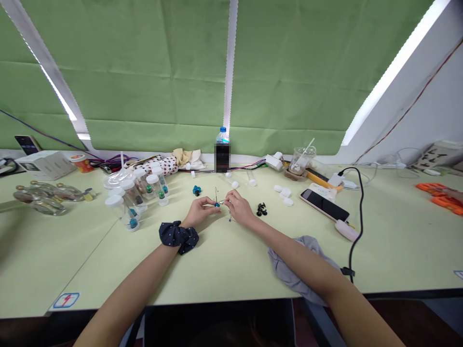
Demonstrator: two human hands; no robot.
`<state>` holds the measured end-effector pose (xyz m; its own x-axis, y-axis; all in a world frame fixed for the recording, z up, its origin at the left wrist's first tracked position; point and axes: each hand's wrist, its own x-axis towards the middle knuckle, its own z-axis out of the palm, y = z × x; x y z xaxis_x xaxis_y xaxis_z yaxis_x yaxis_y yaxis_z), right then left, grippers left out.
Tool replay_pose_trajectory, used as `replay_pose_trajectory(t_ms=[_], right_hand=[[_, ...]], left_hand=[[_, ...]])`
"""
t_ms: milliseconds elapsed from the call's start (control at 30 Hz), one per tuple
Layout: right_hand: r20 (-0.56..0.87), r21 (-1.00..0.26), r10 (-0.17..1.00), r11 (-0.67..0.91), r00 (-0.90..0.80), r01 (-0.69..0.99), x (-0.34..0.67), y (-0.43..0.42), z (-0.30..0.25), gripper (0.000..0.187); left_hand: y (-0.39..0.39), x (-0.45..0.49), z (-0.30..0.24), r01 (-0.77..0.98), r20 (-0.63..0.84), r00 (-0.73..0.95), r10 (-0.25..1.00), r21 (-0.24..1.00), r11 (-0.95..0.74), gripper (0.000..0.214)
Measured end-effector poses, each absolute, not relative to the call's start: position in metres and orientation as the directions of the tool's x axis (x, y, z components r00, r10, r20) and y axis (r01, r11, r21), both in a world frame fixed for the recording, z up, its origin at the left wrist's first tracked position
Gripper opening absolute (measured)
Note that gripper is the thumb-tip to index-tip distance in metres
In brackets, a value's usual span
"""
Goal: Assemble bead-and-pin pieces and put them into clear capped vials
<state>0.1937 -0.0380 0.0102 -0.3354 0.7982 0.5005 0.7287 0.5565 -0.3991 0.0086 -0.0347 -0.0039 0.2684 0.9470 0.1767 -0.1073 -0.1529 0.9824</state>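
Note:
Near the middle of the table, my left hand (198, 212) is closed in a pinch on a small blue bead (217, 205). A thin hooked wire (216, 193) rises upright from beside the bead. Just to the right, the fingertips of my right hand (237, 207) are pinched together on something small and thin, too fine to name. Below them a short thin piece with a dark end (229, 218) shows against the table. A cluster of blue beads (197, 190) lies beyond my left hand, and several small black pieces (262, 209) lie right of my right hand.
Clear tubes with white lids (121, 212) stand at the left, some with blue or green pieces inside. White caps (285, 193), a phone (324, 205) and a black cable (361, 212) are on the right. A bottle (223, 137) stands at the back. Grey cloth (282, 270) lies under my right forearm.

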Motion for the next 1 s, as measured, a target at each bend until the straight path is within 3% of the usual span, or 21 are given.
replay_pose_trajectory(t_ms=[633, 1000], right_hand=[[0.465, -0.35, 0.816, 0.525, -0.343, 0.775, 0.1913, -0.0378, 0.0086, 0.025], [0.476, -0.402, 0.812, 0.543, -0.338, 0.738, 0.1921, -0.0333, 0.0058, 0.027]], left_hand=[[-0.0358, 0.0095, -0.0042, -0.077, 0.178, 0.303, 0.936, 0.984, -0.162, 0.034], [-0.0357, 0.01, -0.0036, -0.071, 0.169, 0.316, 0.934, 0.986, -0.154, 0.033]])
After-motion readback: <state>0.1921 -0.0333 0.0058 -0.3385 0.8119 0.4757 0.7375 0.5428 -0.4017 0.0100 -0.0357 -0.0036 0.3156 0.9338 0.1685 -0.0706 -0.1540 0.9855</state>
